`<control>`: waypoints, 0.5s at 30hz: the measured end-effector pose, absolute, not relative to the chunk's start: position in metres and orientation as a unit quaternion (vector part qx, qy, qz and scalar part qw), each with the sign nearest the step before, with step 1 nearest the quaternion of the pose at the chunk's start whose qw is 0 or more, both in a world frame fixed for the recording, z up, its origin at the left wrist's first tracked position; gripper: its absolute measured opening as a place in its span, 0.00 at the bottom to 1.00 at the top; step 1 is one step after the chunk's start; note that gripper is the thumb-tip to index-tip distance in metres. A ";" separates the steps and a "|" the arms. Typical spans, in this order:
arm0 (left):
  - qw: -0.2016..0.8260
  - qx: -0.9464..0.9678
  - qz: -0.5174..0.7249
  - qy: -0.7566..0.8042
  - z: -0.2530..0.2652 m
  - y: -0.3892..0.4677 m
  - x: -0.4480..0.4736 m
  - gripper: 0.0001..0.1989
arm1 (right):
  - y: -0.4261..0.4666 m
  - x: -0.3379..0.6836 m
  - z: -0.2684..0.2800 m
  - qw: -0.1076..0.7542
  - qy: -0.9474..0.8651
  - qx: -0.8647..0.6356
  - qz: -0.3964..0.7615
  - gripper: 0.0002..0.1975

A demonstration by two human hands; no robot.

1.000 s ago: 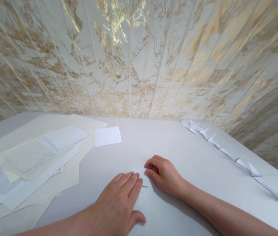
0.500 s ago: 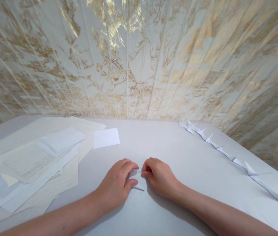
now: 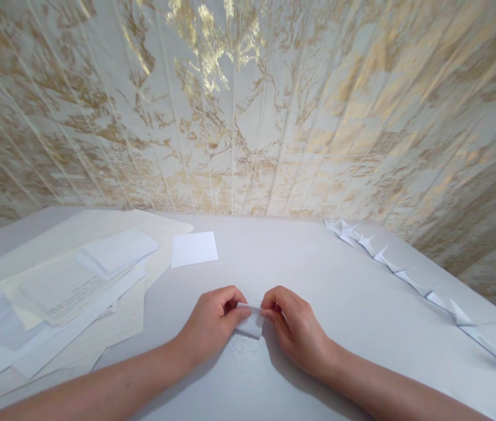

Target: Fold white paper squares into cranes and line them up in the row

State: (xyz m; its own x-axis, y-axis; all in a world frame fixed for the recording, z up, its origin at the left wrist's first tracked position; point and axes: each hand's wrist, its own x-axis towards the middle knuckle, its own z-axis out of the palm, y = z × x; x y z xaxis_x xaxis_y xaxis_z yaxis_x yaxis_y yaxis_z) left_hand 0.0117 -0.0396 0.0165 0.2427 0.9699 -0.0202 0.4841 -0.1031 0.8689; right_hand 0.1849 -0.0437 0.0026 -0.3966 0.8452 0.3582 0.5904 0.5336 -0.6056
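Note:
A small folded piece of white paper (image 3: 248,325) is held just above the white table, between my two hands. My left hand (image 3: 215,318) pinches its left side, thumb on top and fingers behind. At the upper right corner, my right hand (image 3: 289,324) grips the paper between thumb and curled fingers. The paper's lower edge tilts toward me; its far side is partly hidden by the fingers. A flat white paper sheet (image 3: 194,249) lies farther back, left of centre.
Loose papers (image 3: 59,292), some with printed lines, overlap in a pile on the left. Along the table's right edge runs a row of several folded paper cranes (image 3: 438,298). A white curtain (image 3: 248,117) with gold patterns hangs behind the table (image 3: 283,263).
The folded paper has been lifted and tilted so its face shows. My left fingers have closed on it, and my right hand has shifted slightly right. The view has moved a little.

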 end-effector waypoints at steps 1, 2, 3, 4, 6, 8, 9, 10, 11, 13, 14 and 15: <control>0.419 0.660 0.316 0.537 0.017 -0.040 0.012 0.07 | -0.044 0.185 0.003 0.336 -0.803 -0.441 0.218 0.05; 0.432 0.644 0.330 0.538 0.018 -0.040 0.011 0.07 | -0.044 0.185 0.003 0.348 -0.789 -0.443 0.244 0.03; 0.443 0.631 0.342 0.538 0.018 -0.040 0.011 0.06 | -0.044 0.185 0.003 0.359 -0.772 -0.447 0.274 0.02; 0.453 0.619 0.352 0.536 0.019 -0.039 0.011 0.05 | -0.044 0.184 0.003 0.370 -0.752 -0.450 0.307 0.03; 0.472 0.602 0.364 0.533 0.019 -0.038 0.010 0.04 | -0.043 0.183 0.001 0.391 -0.709 -0.450 0.378 0.06; 0.482 0.591 0.370 0.530 0.018 -0.037 0.009 0.03 | -0.041 0.182 -0.002 0.409 -0.672 -0.435 0.437 0.08; 0.485 0.588 0.371 0.530 0.017 -0.036 0.009 0.03 | -0.041 0.181 -0.004 0.417 -0.659 -0.427 0.458 0.08; 0.488 0.586 0.372 0.530 0.016 -0.036 0.009 0.03 | -0.040 0.181 -0.005 0.424 -0.648 -0.420 0.473 0.08; 0.489 0.585 0.373 0.530 0.015 -0.035 0.009 0.03 | -0.039 0.181 -0.006 0.429 -0.640 -0.416 0.483 0.08; 0.490 0.584 0.373 0.529 0.014 -0.035 0.009 0.03 | -0.038 0.180 -0.007 0.437 -0.628 -0.413 0.495 0.08; 0.490 0.584 0.373 0.529 0.013 -0.034 0.009 0.03 | -0.038 0.180 -0.007 0.440 -0.623 -0.414 0.497 0.08; 0.490 0.584 0.374 0.529 0.013 -0.034 0.009 0.03 | -0.038 0.180 -0.007 0.442 -0.621 -0.414 0.498 0.08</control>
